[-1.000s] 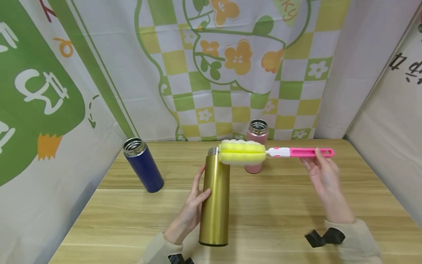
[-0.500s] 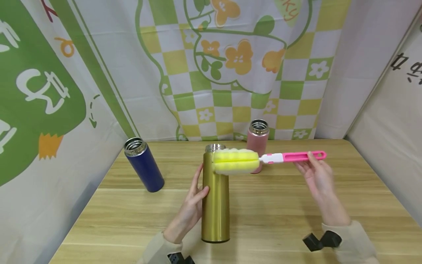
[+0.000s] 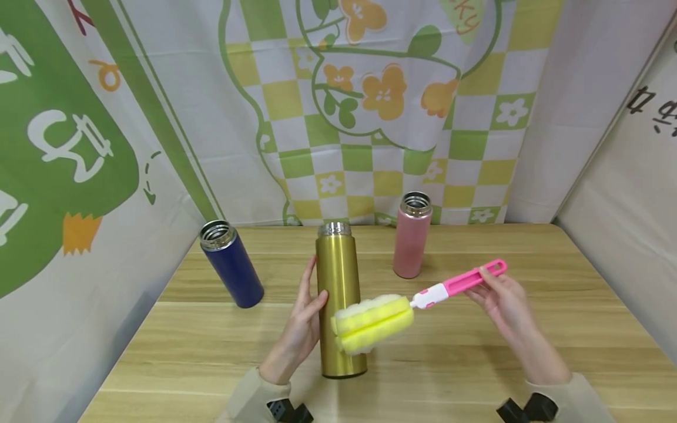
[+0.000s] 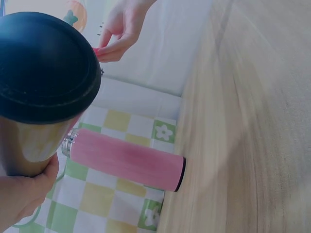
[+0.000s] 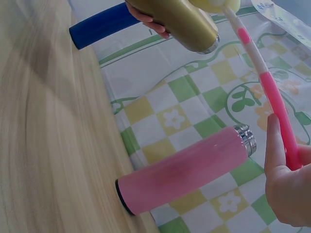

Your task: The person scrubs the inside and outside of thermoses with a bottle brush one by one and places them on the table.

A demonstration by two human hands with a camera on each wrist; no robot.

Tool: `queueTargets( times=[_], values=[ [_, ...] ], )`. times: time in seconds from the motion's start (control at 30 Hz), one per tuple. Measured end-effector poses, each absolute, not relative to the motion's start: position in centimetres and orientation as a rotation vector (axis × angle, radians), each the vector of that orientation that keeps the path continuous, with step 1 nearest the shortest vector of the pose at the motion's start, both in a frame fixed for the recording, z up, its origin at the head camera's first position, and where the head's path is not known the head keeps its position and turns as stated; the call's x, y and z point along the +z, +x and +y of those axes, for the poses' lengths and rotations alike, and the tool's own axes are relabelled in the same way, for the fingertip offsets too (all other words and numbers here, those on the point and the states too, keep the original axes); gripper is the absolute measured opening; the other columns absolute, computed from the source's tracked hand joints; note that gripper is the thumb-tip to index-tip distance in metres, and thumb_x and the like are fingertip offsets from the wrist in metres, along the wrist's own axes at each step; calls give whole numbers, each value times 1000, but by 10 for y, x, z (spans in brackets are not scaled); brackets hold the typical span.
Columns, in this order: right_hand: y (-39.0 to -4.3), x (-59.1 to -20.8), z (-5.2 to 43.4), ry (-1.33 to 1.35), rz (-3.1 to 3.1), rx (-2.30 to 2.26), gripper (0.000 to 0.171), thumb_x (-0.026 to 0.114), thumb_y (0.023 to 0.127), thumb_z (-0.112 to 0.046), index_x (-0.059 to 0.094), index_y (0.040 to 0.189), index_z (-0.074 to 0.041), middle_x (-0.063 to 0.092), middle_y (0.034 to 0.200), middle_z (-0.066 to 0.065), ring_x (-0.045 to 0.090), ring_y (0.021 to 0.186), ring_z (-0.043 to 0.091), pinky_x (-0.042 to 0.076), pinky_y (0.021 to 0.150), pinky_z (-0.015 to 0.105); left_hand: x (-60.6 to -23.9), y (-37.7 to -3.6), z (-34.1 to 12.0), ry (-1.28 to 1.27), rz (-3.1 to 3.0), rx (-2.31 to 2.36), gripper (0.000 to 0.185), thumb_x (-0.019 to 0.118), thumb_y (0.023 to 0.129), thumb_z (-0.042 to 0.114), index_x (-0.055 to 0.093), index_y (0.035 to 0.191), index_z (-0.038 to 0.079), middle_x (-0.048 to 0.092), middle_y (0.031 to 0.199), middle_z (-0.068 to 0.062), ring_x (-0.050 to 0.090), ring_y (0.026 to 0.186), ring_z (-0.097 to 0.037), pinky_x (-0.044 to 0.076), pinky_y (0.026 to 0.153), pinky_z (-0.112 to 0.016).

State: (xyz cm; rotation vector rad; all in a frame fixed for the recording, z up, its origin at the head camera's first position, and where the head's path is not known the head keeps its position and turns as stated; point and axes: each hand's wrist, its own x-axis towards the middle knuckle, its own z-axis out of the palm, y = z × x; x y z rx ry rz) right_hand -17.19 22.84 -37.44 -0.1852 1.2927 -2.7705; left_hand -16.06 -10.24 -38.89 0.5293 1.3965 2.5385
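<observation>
Three flasks, gold flask (image 3: 339,305) in left hand (image 3: 297,329) fingers, right hand (image 3: 499,296) fingers pinching one brush (image 3: 412,305)

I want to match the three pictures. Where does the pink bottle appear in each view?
Head: the pink bottle stands upright at the back of the table, right of centre.
Left wrist: it lies sideways across the lower middle of the picture.
Right wrist: it slants across the lower middle.
Shared landmark: the gold bottle, just left of it in the head view, at the left edge in the left wrist view and top centre in the right wrist view.
</observation>
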Motion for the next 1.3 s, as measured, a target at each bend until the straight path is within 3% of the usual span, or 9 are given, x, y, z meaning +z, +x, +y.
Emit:
queueTargets(
  times=[0.37,0.67,1.03,1.17,1.3],
  values=[
    [-170,-380,232,-297,1388,-2626,20,39,92,-4,59,90,-1,64,86,11,64,79,19,49,77,27,-388,-162,-102,594,1377,2533,66,34,95,9,-9,141,28,42,121,-10,53,102,-17,43,86,-32],
    [-178,-373,229,-179,1350,-2729,15,44,91,-4,58,86,-1,63,83,9,63,77,18,49,77,26,-391,-162,-101,651,1358,2491,64,33,94,7,-4,141,29,35,127,-12,50,107,-18,41,89,-31],
    [-191,-362,228,-119,1057,-2942,11,45,90,-2,53,85,4,61,85,14,63,82,23,47,80,30,-389,-157,-103,626,1433,2400,60,28,94,8,0,141,31,44,118,-9,53,98,-17,41,85,-33],
    [-193,-359,227,-68,957,-3001,8,47,88,-1,53,87,5,59,86,15,62,81,25,47,81,30,-390,-157,-103,595,1452,2377,64,32,91,6,-1,140,30,50,111,-8,55,95,-17,42,82,-33],
    [-195,-356,227,-32,913,-3041,7,49,88,-1,51,90,5,58,87,16,62,81,25,47,82,30,-395,-158,-103,635,1453,2377,76,47,86,6,-1,140,28,54,106,-9,58,90,-19,46,78,-33]
  ],
)
